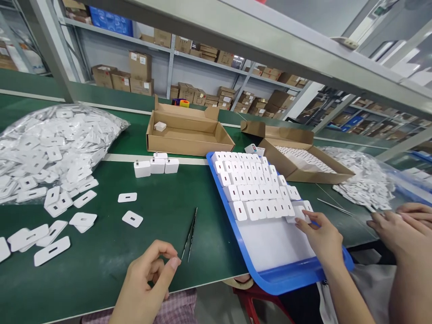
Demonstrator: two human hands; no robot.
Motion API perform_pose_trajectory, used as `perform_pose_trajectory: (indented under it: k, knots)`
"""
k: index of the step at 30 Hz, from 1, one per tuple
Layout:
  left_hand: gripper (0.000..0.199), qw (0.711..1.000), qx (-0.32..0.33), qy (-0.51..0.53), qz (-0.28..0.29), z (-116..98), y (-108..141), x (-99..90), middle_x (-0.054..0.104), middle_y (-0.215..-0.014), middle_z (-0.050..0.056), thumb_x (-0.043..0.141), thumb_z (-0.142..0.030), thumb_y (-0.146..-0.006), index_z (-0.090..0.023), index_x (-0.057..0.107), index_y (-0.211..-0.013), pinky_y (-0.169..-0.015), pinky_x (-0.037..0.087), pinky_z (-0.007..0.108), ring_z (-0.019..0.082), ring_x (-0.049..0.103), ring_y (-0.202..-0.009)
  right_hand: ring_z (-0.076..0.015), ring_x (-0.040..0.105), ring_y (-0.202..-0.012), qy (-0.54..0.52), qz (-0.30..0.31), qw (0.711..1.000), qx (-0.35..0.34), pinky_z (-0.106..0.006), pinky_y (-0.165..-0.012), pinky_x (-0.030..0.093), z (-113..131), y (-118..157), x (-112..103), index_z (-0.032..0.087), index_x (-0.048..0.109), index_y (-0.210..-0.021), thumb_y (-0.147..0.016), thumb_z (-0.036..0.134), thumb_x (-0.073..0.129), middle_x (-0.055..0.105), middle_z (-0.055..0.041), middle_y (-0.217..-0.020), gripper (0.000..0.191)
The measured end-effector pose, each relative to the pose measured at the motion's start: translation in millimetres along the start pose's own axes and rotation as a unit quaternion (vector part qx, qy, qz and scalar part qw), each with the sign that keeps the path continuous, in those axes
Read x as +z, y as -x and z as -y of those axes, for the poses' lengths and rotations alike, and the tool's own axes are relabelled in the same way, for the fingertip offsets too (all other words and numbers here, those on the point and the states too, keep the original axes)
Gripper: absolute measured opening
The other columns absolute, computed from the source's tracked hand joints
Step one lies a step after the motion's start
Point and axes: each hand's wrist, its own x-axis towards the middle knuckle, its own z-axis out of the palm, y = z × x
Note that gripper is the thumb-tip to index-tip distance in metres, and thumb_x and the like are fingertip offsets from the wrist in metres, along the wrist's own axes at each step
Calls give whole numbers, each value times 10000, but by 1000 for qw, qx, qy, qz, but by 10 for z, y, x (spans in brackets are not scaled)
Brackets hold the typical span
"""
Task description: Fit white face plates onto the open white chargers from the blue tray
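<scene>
My right hand (322, 236) reaches over the blue tray (241, 245), its thumb and fingers closed on a white charger block (297, 210) at the end of the front rows. Rows of similar charger blocks (259, 191), with small dark slots facing up, fill the tray's far part. My left hand (148, 279) hovers at the table's front edge, fingers loosely curled and apart, holding nothing. Close to its fingertips lie metal tweezers (191, 234). Beyond them are two flat white slotted plates (132, 219) and a small group of charger blocks (150, 167).
A clear bag (67, 135) spills white plates on the left. An open cardboard box (189, 138) stands at the back, and another box (303, 157) holds white pieces. A co-worker's hands (401, 225) are at the right, near a second bag (361, 180). A metal beam (236, 40) crosses overhead.
</scene>
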Motion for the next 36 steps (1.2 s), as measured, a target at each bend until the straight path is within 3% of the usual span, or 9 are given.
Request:
perform_pose_trajectory:
  k: [6,17,21,23,25,28,31,34,36]
  knots:
    - [286,1000,22,-22,2,14,-33,16,629,-827,2,490,-514,-874,-243,538,-952,-520,386,272,110,437,-495,-327,716,-892,-10,21,999,-42,-439,-868,482,-36,-93,80,201,652,-988,-590,442,578,737,-125,-1040,470]
    - [264,1000,19,-23,7,20,-40,-28,597,-821,-9,504,-509,-868,-257,556,-929,-544,379,277,111,404,-517,-317,713,-940,5,62,995,-73,-440,-843,548,-19,-91,89,155,616,-1117,-599,444,533,693,-173,-1181,599]
    - [280,1000,17,-21,-5,-10,-51,-78,583,-793,-12,519,-523,-851,-255,574,-910,-534,397,279,112,399,-509,-406,629,-1110,54,18,993,-105,-576,-934,490,179,52,-59,164,665,-1010,-575,407,523,641,-204,-1254,518]
    - [283,1000,14,-16,-12,-36,-58,-102,587,-784,-12,521,-525,-843,-252,578,-894,-529,398,277,110,406,-501,-423,550,-1222,70,-23,988,-137,-616,-998,435,442,252,-141,158,671,-1024,-629,412,504,577,-208,-1345,498]
    - [277,1000,14,-6,-18,-65,-62,-123,595,-773,-13,525,-518,-833,-249,576,-872,-525,391,274,108,416,-492,-359,560,-1230,54,-52,977,-200,-560,-1031,442,846,565,-166,193,664,-1079,-749,421,497,589,-150,-1348,435]
    - [268,1000,16,7,-24,-101,-52,-156,605,-763,-14,537,-509,-814,-247,577,-851,-521,379,269,108,418,-489,-259,678,-1026,-65,-38,933,-353,-459,-965,524,1636,1121,26,223,686,-978,-884,351,544,724,-90,-1093,213]
    - [283,999,13,21,-29,-117,-15,-218,615,-745,-11,534,-523,-814,-244,577,-841,-514,372,265,110,421,-488,-228,629,-1143,-144,135,915,-351,-425,-1019,500,2422,1455,531,205,660,-1099,-924,213,486,684,-93,-1198,247]
    - [291,997,18,49,-49,-106,36,-335,634,-736,-4,527,-528,-828,-240,575,-840,-517,381,263,108,428,-483,-264,443,-1367,-121,199,911,-341,-460,-1059,463,2985,1382,1155,182,475,-1396,-873,44,474,461,-113,-1496,540]
    - [286,995,30,67,-71,-79,57,-445,647,-748,3,530,-519,-837,-238,581,-841,-527,404,263,109,440,-489,-316,411,-1382,-103,235,913,-318,-518,-1044,455,3199,1197,1487,169,460,-1407,-832,-5,541,441,-142,-1505,606]
